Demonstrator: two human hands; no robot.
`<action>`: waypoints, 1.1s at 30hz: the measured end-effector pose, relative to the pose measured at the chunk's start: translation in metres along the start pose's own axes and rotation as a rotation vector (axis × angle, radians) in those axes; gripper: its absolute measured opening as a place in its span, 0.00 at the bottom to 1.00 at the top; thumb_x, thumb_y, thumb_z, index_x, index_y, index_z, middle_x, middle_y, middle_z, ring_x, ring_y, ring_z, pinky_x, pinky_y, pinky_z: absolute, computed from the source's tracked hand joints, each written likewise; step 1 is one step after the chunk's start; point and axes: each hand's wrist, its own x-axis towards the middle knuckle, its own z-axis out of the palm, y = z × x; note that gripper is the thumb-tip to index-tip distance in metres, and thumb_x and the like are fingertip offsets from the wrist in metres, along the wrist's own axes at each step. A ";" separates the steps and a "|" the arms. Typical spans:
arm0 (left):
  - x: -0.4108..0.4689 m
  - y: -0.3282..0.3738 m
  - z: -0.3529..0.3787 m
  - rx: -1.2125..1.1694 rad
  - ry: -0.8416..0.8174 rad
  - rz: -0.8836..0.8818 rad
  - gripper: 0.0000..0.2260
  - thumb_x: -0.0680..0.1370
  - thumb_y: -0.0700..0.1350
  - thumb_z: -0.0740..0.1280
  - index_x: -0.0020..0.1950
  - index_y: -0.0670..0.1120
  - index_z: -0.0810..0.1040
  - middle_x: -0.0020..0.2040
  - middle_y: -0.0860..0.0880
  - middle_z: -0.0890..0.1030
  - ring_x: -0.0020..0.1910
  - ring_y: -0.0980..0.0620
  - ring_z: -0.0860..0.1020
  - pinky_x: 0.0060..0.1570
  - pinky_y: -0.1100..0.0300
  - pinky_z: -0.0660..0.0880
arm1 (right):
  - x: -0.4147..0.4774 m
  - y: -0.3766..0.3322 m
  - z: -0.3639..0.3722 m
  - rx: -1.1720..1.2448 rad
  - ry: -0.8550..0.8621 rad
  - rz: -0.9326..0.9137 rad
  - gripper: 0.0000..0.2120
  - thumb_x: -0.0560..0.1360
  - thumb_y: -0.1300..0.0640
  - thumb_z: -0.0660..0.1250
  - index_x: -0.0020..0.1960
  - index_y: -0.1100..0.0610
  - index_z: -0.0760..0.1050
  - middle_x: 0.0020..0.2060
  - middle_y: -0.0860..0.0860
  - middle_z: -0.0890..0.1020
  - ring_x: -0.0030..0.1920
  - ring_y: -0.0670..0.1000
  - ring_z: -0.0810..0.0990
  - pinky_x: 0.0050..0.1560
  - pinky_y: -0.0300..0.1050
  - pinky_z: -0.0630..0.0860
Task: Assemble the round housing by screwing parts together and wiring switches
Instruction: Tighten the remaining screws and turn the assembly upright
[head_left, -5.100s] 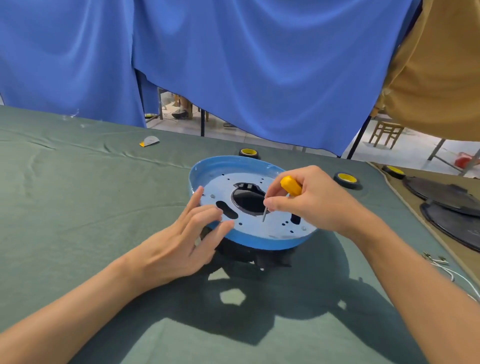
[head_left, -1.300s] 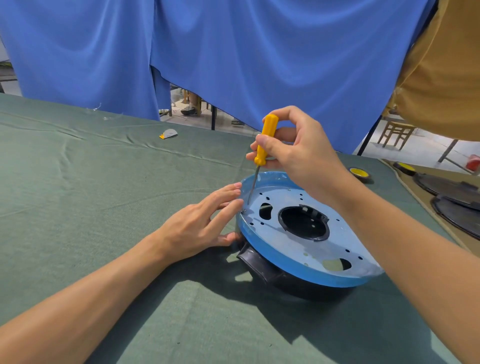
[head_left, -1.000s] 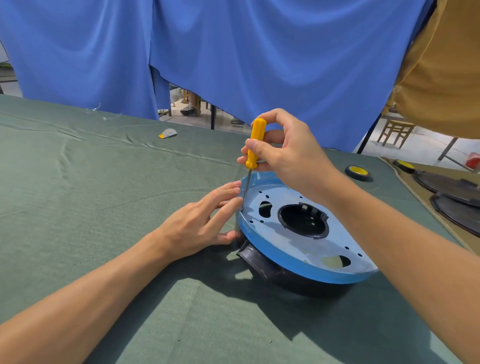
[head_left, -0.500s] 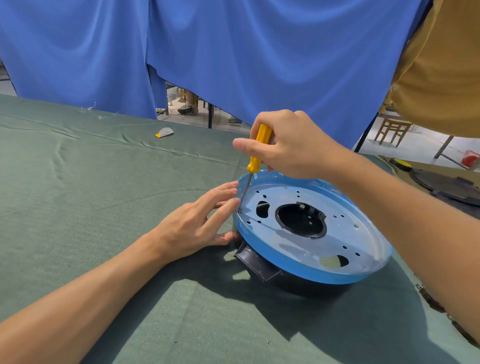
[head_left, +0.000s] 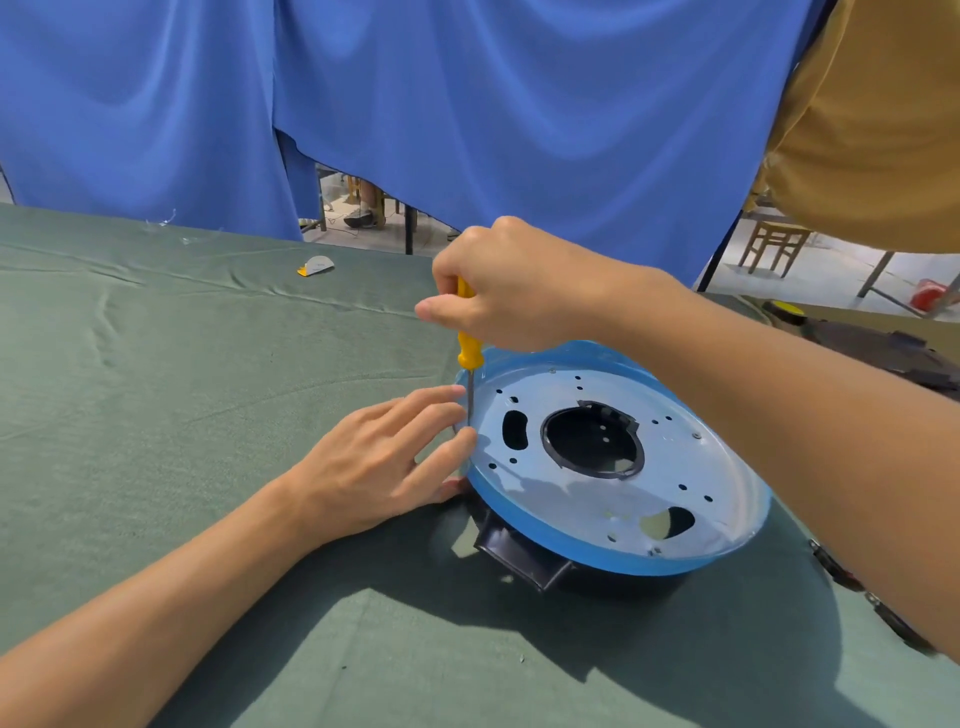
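At the far left, the green cloth (head_left: 156, 415) that covers the table lies in shallow creases, and a small grey and yellow scrap (head_left: 315, 266) sits on it near the far edge, well apart from the work. Your left hand (head_left: 374, 462) lies flat on the cloth with its fingers straight and slightly spread. Its fingertips (head_left: 457, 410) touch the left rim of the round housing, and it grips nothing. Just beside those fingertips stands the yellow-handled screwdriver (head_left: 469, 353), close to upright, with its thin metal shaft running down to the left edge of the housing's plate. Whether the tip sits in a screw is too small to tell. Your right hand (head_left: 511, 291) is curled around the top of the handle from above, gripping it, with the thumb pointing left. The round housing (head_left: 597, 525) rests on the cloth at centre right. Its pale blue plate, tilted toward you, faces up with a large dark round opening in the middle, two oblong slots and many small holes, and it sits on a black base (head_left: 519, 558). Further right, past your forearm, a yellow-hubbed wheel (head_left: 787, 307) and dark discs (head_left: 883, 348) lie on the table, and a wooden chair (head_left: 774, 247) stands beyond.
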 end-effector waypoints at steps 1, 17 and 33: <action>0.003 0.001 -0.003 0.027 0.005 0.017 0.15 0.77 0.46 0.72 0.56 0.39 0.72 0.46 0.38 0.83 0.53 0.38 0.82 0.47 0.50 0.82 | -0.001 -0.001 0.000 -0.016 -0.004 -0.003 0.18 0.78 0.43 0.61 0.32 0.49 0.66 0.34 0.48 0.71 0.35 0.47 0.68 0.30 0.43 0.61; -0.005 -0.002 -0.001 -0.073 -0.035 0.017 0.14 0.78 0.45 0.72 0.57 0.40 0.72 0.50 0.39 0.82 0.56 0.39 0.81 0.47 0.48 0.79 | -0.015 -0.003 -0.007 0.003 -0.110 0.022 0.17 0.78 0.44 0.62 0.40 0.56 0.75 0.37 0.51 0.76 0.34 0.48 0.70 0.31 0.45 0.65; -0.008 0.010 -0.003 -0.405 -0.005 -0.267 0.27 0.74 0.59 0.72 0.56 0.34 0.78 0.59 0.39 0.81 0.62 0.44 0.79 0.60 0.49 0.78 | -0.025 -0.006 -0.031 -0.028 -0.286 -0.033 0.04 0.75 0.49 0.69 0.43 0.46 0.76 0.36 0.41 0.74 0.36 0.40 0.72 0.32 0.39 0.65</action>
